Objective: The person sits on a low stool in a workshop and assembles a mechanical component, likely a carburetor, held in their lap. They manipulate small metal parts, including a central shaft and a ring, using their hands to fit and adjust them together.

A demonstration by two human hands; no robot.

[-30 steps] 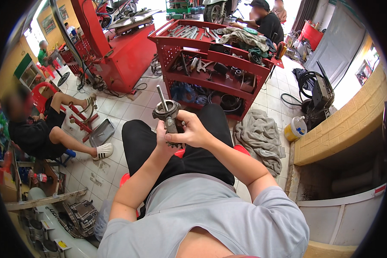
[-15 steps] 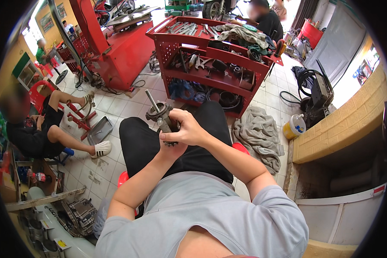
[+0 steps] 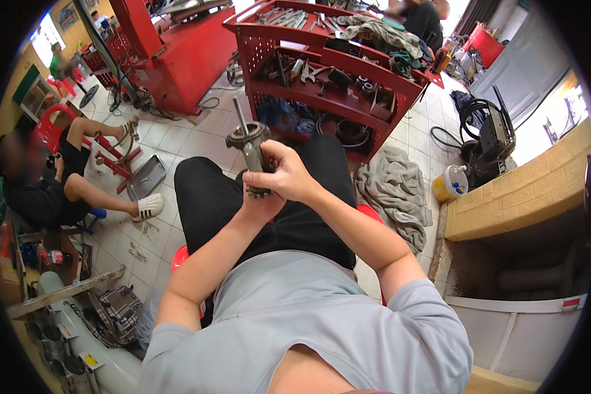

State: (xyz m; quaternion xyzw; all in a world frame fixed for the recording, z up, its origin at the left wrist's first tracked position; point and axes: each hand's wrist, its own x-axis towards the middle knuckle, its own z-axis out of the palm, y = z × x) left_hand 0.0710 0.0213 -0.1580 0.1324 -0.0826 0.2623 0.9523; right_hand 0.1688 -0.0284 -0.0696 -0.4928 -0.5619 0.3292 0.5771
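Between my knees I hold a dark metal machine part point(image 3: 251, 156). It has a round flanged collar on top, a grey cylindrical body and a small toothed edge at its lower end. A thin metal rod point(image 3: 240, 117) sticks up from the collar, leaning slightly left. My right hand point(image 3: 289, 172) wraps the part from the right, its thumb pressed across the body. Beneath it, my left hand point(image 3: 264, 205) supports the lower end; most of its fingers are hidden behind the part and my right hand.
A red tool cart point(image 3: 328, 72) with wrenches and rags stands ahead. Right of my legs lie a grey cloth point(image 3: 394, 197) and a white-yellow bucket point(image 3: 450, 183). A seated person point(image 3: 39, 184) is at left, near a grey dustpan point(image 3: 148, 177). A red machine point(image 3: 177, 72) stands beyond.
The metal part has turned in my hands, so more of its cylindrical body shows. My right thumb still lies across it. The whole view has shifted slightly.
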